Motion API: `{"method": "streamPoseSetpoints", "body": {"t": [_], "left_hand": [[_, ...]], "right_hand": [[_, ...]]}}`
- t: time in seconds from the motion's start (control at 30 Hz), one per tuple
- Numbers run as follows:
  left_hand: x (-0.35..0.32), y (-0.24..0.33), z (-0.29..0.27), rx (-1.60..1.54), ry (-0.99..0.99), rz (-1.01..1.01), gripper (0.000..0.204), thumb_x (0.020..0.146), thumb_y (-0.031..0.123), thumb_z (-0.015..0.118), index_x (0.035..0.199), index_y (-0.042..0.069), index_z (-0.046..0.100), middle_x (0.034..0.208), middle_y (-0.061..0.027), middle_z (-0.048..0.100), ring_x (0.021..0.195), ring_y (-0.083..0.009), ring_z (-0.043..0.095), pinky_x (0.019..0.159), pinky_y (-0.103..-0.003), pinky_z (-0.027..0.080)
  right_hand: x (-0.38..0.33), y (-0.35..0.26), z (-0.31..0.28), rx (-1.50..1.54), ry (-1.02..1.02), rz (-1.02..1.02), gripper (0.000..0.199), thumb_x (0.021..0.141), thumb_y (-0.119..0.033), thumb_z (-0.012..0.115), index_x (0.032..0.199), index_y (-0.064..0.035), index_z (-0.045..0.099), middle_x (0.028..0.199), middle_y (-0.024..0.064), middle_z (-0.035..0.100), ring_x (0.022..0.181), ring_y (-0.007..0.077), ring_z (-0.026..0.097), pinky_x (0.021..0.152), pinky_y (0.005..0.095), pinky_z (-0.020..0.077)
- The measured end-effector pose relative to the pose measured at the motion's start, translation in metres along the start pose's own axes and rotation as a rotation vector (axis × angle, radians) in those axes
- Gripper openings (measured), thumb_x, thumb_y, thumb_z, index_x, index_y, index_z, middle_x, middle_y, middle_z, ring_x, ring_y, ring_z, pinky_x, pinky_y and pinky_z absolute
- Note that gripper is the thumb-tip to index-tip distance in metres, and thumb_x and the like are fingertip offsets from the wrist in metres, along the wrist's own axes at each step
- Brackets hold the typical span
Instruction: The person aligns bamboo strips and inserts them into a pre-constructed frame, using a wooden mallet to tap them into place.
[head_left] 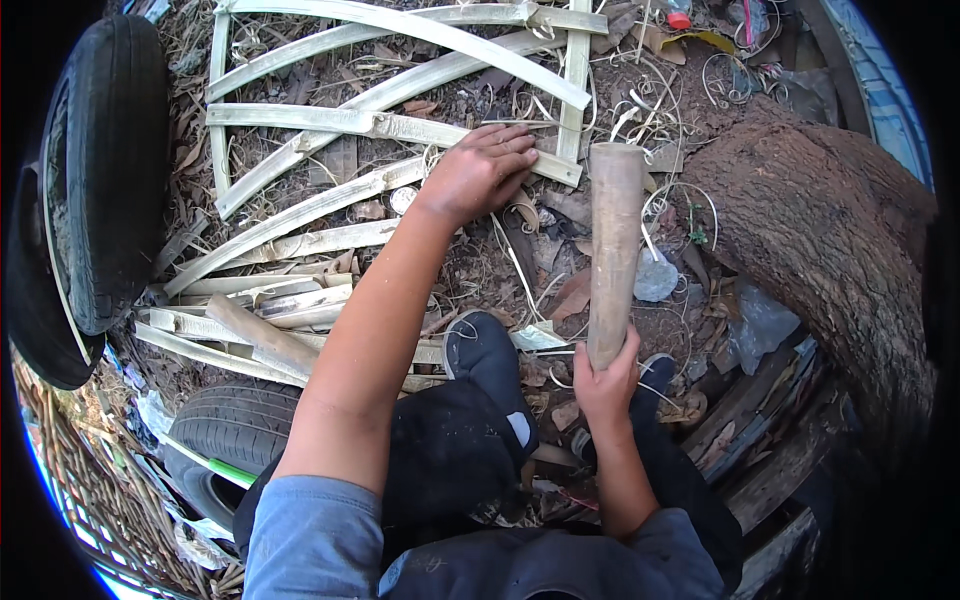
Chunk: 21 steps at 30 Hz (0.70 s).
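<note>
My left hand [482, 172] lies over a pale split-bamboo strip [412, 130], its fingers bent together around the far side; the fingertips are partly hidden. In my right hand [608, 378] is the lower end of a thick, round wooden club [616, 250], pointing away from me and standing clear to the right of the left hand. Other split strips cross on the ground, among them a long curved strip [450, 38], a short upright strip [575, 90] at the right, and a diagonal strip [385, 92].
Tires [118, 170] stand at left, with another tire [235, 430] by my leg. More bamboo pieces [290, 300] lie stacked at left. A thick tree trunk [810, 210] is at right. Thin shavings, leaves and plastic scraps [655, 277] litter the dirt. My shoe [482, 345] is nearby.
</note>
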<state>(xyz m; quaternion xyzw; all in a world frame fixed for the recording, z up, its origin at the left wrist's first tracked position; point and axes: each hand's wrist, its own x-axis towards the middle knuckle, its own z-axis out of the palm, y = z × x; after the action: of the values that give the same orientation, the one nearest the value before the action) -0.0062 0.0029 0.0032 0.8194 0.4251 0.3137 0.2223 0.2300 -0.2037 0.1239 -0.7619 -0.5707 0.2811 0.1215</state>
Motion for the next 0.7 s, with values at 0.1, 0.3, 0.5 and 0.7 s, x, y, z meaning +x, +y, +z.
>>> {"method": "streamPoseSetpoints", "body": {"t": [0.1, 0.3, 0.5, 0.7], "left_hand": [[-0.002, 0.002, -0.013, -0.021, -0.127, -0.038, 0.034, 0.079, 0.011, 0.067, 0.113, 0.006, 0.069, 0.129, -0.0116, 0.063, 0.128, -0.0270, 0.053, 0.115, -0.041, 0.035], [0.026, 0.060, -0.055, 0.112, -0.387, -0.065, 0.043, 0.081, 0.013, 0.064, 0.123, 0.005, 0.062, 0.137, -0.0163, 0.055, 0.137, -0.0316, 0.042, 0.117, -0.043, 0.030], [-0.042, 0.120, -0.147, 0.179, -0.500, -0.239, 0.045, 0.081, 0.016, 0.065, 0.124, 0.005, 0.060, 0.136, -0.0170, 0.055, 0.135, -0.0326, 0.043, 0.115, -0.044, 0.031], [-0.134, 0.153, -0.166, 0.133, -0.551, -0.429, 0.047, 0.081, 0.019, 0.065, 0.125, 0.005, 0.058, 0.135, -0.0178, 0.055, 0.132, -0.0336, 0.045, 0.114, -0.046, 0.032]], "right_hand": [[0.019, -0.056, -0.018, 0.190, 0.132, -0.143, 0.063, 0.078, -0.014, 0.073, 0.130, 0.0019, 0.040, 0.097, 0.0295, 0.064, 0.090, 0.0486, 0.065, 0.076, 0.0511, 0.0529], [0.106, -0.197, -0.053, 0.452, -0.181, -0.236, 0.060, 0.077, -0.022, 0.070, 0.123, 0.0053, 0.042, 0.095, 0.0313, 0.065, 0.084, 0.0467, 0.067, 0.076, 0.0516, 0.0550], [0.105, -0.394, -0.086, 0.314, -0.725, -0.620, 0.063, 0.074, -0.021, 0.070, 0.119, 0.0148, 0.045, 0.098, 0.0308, 0.067, 0.092, 0.0389, 0.069, 0.081, 0.0443, 0.0557], [0.075, -0.458, -0.061, 0.184, -0.898, -0.667, 0.061, 0.074, -0.020, 0.070, 0.122, 0.0116, 0.046, 0.102, 0.0296, 0.067, 0.095, 0.0378, 0.069, 0.084, 0.0434, 0.0556]]}}
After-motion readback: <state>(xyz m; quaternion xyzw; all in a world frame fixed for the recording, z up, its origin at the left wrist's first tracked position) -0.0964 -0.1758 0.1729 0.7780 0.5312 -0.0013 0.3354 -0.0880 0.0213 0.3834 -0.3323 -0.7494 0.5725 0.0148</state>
